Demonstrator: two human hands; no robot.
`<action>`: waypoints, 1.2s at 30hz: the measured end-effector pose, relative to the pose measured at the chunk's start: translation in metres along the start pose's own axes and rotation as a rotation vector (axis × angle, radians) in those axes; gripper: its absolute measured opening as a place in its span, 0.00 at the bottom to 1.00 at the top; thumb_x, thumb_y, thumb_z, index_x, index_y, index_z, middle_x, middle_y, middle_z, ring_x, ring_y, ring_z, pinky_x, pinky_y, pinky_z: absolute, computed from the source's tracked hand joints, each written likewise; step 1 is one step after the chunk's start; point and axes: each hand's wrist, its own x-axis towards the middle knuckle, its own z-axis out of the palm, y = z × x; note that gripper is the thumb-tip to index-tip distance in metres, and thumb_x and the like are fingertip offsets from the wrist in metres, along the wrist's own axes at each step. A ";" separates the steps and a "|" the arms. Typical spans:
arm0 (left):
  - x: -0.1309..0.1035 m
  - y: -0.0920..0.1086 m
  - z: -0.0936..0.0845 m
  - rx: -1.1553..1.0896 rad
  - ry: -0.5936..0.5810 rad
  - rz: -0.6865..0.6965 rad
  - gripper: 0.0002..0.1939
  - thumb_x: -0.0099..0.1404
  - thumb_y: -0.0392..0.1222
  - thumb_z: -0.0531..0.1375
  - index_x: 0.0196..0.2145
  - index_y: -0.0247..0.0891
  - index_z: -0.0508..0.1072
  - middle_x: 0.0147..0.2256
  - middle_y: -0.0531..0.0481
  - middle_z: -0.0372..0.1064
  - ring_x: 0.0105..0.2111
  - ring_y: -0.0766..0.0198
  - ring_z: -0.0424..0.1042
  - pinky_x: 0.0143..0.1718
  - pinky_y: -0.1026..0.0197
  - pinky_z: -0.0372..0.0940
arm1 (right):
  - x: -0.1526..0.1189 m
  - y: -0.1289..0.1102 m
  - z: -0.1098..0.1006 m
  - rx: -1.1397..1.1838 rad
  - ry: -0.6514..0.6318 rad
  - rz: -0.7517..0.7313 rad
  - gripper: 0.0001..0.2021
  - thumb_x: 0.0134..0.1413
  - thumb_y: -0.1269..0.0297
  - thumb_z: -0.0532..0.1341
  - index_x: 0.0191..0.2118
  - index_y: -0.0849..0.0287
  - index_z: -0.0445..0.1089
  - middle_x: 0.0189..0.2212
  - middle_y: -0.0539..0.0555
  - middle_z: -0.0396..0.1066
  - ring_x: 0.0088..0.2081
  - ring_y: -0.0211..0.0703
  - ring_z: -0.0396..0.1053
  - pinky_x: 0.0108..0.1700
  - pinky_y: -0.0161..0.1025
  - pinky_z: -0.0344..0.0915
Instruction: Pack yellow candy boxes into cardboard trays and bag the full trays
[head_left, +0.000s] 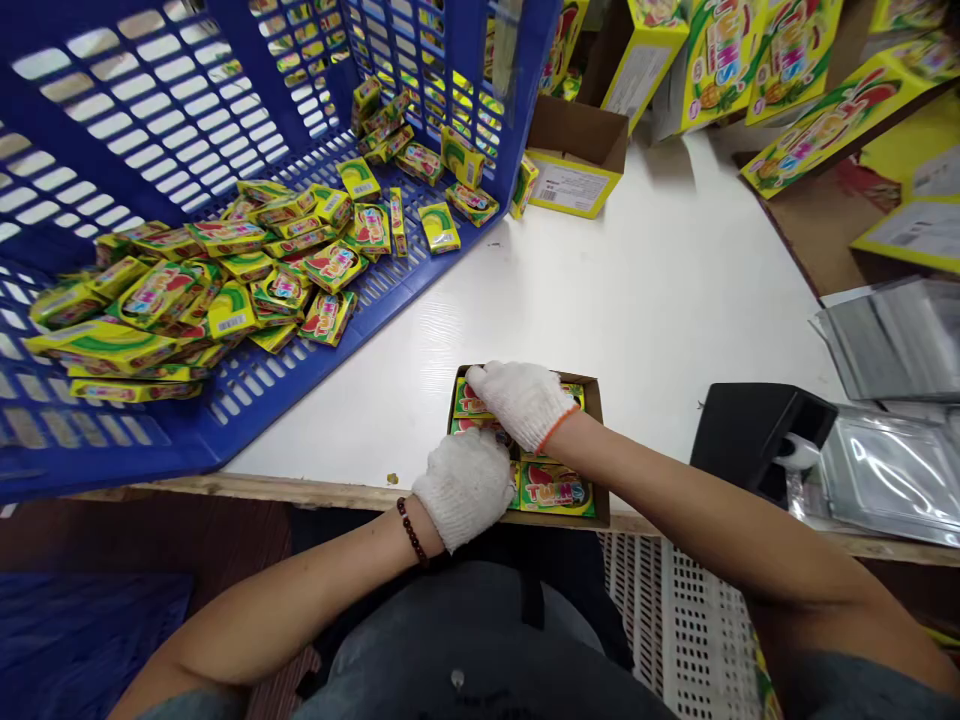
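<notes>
An open cardboard carton (602,505) at the table's front edge holds several small yellow and green candy boxes (556,489), laid in rows with their printed faces up. My left hand (469,485), in a white knit glove, reaches over the carton's near left side, its fingers bent down among the boxes. Over the middle of the carton lies my right hand (523,402), gloved too, with its fingers pointing left onto the boxes. The gloves hide the boxes beneath them, and the fingertips of both hands are largely hidden, so whether either grips a box cannot be made out.
A blue plastic basket (285,395) tipped toward the table holds a heap of loose candy boxes (225,237) at the left. Behind stand an empty carton (574,185) and larger printed cartons (724,60). A black tape dispenser (750,435) and clear plastic packets (892,465) lie right.
</notes>
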 end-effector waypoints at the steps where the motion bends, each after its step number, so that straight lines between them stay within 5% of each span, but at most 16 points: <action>1: 0.000 0.000 0.000 -0.009 -0.015 -0.002 0.19 0.69 0.41 0.52 0.49 0.28 0.74 0.44 0.31 0.72 0.42 0.43 0.75 0.36 0.48 0.71 | -0.003 0.002 0.005 -0.030 0.042 -0.011 0.17 0.63 0.77 0.50 0.53 0.63 0.68 0.45 0.66 0.72 0.40 0.50 0.74 0.34 0.40 0.64; 4: -0.001 0.000 -0.001 -0.042 -0.039 -0.004 0.19 0.69 0.41 0.51 0.51 0.27 0.73 0.45 0.30 0.72 0.44 0.44 0.74 0.38 0.48 0.70 | -0.007 0.006 0.019 -0.119 0.175 -0.052 0.17 0.65 0.76 0.49 0.55 0.63 0.67 0.49 0.66 0.69 0.43 0.49 0.72 0.35 0.39 0.64; 11: -0.004 0.004 0.002 -0.086 -0.014 -0.064 0.18 0.68 0.41 0.54 0.47 0.26 0.74 0.41 0.31 0.72 0.40 0.49 0.74 0.37 0.53 0.69 | -0.001 0.005 0.026 -0.143 0.118 0.005 0.16 0.62 0.76 0.52 0.53 0.63 0.68 0.47 0.65 0.70 0.41 0.50 0.72 0.33 0.39 0.64; 15: -0.003 0.005 0.003 -0.092 -0.041 -0.095 0.20 0.69 0.41 0.51 0.52 0.25 0.72 0.44 0.28 0.71 0.41 0.45 0.74 0.36 0.51 0.69 | -0.001 0.003 0.032 -0.185 0.194 -0.038 0.19 0.65 0.76 0.49 0.58 0.66 0.65 0.49 0.68 0.70 0.43 0.52 0.72 0.34 0.41 0.64; 20: -0.003 0.005 0.002 -0.104 -0.067 -0.071 0.20 0.69 0.40 0.52 0.51 0.25 0.72 0.45 0.28 0.71 0.43 0.44 0.74 0.36 0.50 0.70 | 0.001 0.000 0.028 -0.155 0.113 -0.018 0.18 0.63 0.78 0.49 0.54 0.65 0.68 0.46 0.67 0.71 0.41 0.52 0.72 0.31 0.41 0.61; 27: -0.002 0.006 0.003 -0.121 -0.051 -0.115 0.19 0.70 0.38 0.50 0.48 0.24 0.75 0.41 0.28 0.73 0.40 0.44 0.76 0.35 0.50 0.70 | -0.004 -0.005 0.035 -0.174 0.296 -0.111 0.16 0.65 0.67 0.52 0.55 0.63 0.66 0.48 0.65 0.70 0.42 0.52 0.70 0.36 0.44 0.64; 36: -0.003 0.004 0.000 -0.149 -0.068 -0.097 0.19 0.69 0.39 0.52 0.51 0.24 0.73 0.46 0.27 0.72 0.43 0.43 0.75 0.38 0.48 0.71 | 0.007 0.001 0.040 -0.179 0.318 -0.100 0.15 0.63 0.67 0.53 0.53 0.63 0.66 0.46 0.64 0.71 0.40 0.52 0.70 0.35 0.44 0.61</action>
